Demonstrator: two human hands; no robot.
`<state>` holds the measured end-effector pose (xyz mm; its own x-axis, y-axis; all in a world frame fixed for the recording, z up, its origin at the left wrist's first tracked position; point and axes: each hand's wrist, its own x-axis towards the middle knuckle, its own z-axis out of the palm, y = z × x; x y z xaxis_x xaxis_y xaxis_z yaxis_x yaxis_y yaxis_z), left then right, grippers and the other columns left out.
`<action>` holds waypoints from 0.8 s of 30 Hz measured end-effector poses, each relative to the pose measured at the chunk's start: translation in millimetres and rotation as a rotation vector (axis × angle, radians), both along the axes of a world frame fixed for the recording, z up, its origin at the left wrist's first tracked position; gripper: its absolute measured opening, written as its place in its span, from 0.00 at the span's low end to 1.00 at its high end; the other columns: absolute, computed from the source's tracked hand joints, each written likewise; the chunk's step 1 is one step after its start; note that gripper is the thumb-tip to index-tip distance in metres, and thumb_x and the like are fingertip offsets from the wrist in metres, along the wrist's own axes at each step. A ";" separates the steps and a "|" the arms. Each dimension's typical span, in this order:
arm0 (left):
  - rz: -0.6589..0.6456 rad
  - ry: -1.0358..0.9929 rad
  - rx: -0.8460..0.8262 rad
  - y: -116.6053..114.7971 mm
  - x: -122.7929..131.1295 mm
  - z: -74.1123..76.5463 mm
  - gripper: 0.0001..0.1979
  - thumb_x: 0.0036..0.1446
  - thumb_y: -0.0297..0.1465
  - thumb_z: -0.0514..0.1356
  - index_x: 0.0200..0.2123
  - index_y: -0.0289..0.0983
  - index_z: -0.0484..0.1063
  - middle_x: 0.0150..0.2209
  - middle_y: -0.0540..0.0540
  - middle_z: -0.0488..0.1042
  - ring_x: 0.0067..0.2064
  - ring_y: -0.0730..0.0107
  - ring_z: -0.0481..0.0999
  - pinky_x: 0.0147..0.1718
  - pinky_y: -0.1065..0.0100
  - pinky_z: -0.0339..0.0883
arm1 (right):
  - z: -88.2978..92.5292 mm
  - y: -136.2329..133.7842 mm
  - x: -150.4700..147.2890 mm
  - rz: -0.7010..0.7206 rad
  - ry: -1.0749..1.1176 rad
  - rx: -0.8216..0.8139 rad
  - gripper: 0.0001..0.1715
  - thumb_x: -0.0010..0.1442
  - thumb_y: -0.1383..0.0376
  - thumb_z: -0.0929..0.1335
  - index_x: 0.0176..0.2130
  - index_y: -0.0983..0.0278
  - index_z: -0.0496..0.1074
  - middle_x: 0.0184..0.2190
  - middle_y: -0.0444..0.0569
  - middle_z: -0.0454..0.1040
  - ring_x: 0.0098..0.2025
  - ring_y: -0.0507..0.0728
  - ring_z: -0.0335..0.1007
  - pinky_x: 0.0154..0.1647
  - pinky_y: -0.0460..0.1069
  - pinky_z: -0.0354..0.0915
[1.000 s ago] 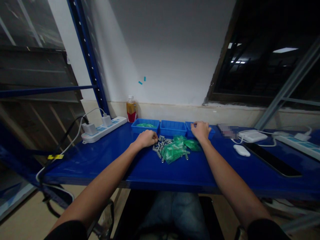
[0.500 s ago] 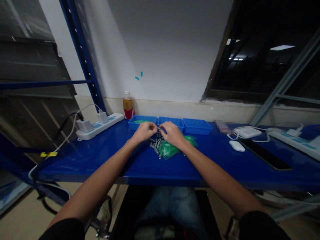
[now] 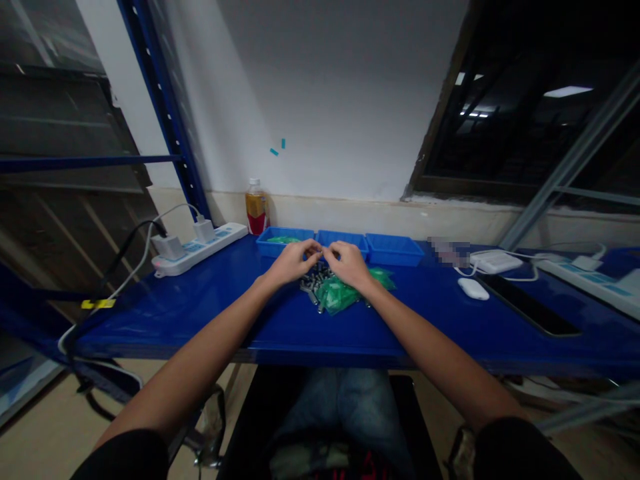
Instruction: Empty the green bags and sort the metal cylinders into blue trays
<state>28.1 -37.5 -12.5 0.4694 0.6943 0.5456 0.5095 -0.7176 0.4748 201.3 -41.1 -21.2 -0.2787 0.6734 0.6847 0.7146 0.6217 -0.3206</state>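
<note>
My left hand [image 3: 296,261] and my right hand [image 3: 347,264] meet fingertip to fingertip above the blue table. Both are closed in a pinch; whatever sits between the fingers is too small or too hidden to name. Right below them lies a pile of small silvery metal pieces [image 3: 311,287], partly covered by the hands. Green plastic bags [image 3: 340,297] rest against the pile, under my right hand and wrist. Just behind the hands stand a left blue tray [image 3: 267,250] with green plastic in it, a middle blue tray [image 3: 363,252] and a right blue tray [image 3: 395,250].
A drink bottle [image 3: 257,208] stands at the wall behind the left tray. On the left is a power strip [image 3: 187,259] with plugs and cables. To the right lie a phone [image 3: 530,308], a white earbud case [image 3: 473,289], a white charger [image 3: 496,262] and another power strip [image 3: 600,285].
The fingertips of both hands have drawn closer together and the small piece glimpsed between them is now hidden. The view has shifted slightly.
</note>
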 end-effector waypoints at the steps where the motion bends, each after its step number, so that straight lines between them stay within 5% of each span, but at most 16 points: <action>1: 0.007 -0.003 0.003 0.4 -0.1 -0.6 0.11 0.57 0.33 0.54 0.39 0.34 0.71 0.34 0.45 0.76 0.33 0.68 0.74 0.30 0.70 0.65 | -0.2 -0.4 -0.2 0.011 0.013 0.004 0.17 0.62 0.62 0.62 0.22 0.63 0.64 0.22 0.43 0.66 0.28 0.52 0.62 0.32 0.47 0.53; 11: 0.053 -0.035 -0.001 2.5 0.6 -3.4 0.12 0.58 0.36 0.53 0.36 0.34 0.70 0.30 0.47 0.75 0.30 0.69 0.73 0.30 0.69 0.64 | 2.5 -0.6 0.6 0.075 -0.008 0.040 0.06 0.59 0.64 0.64 0.34 0.63 0.70 0.28 0.46 0.71 0.34 0.54 0.66 0.37 0.47 0.59; 19: 0.159 0.168 0.009 20.3 -8.8 -17.3 0.10 0.54 0.32 0.56 0.36 0.37 0.75 0.29 0.47 0.77 0.30 0.68 0.73 0.30 0.70 0.62 | 7.5 36.7 85.7 -0.503 0.046 0.034 0.10 0.57 0.62 0.64 0.32 0.65 0.73 0.31 0.51 0.73 0.36 0.59 0.67 0.39 0.50 0.59; 24: 0.164 0.249 -0.109 27.8 -9.3 -31.9 0.09 0.49 0.32 0.60 0.35 0.40 0.76 0.28 0.50 0.77 0.29 0.69 0.74 0.28 0.73 0.61 | -3.2 50.5 121.0 -0.660 0.146 -0.100 0.12 0.55 0.63 0.65 0.36 0.65 0.75 0.31 0.52 0.76 0.35 0.58 0.69 0.35 0.48 0.59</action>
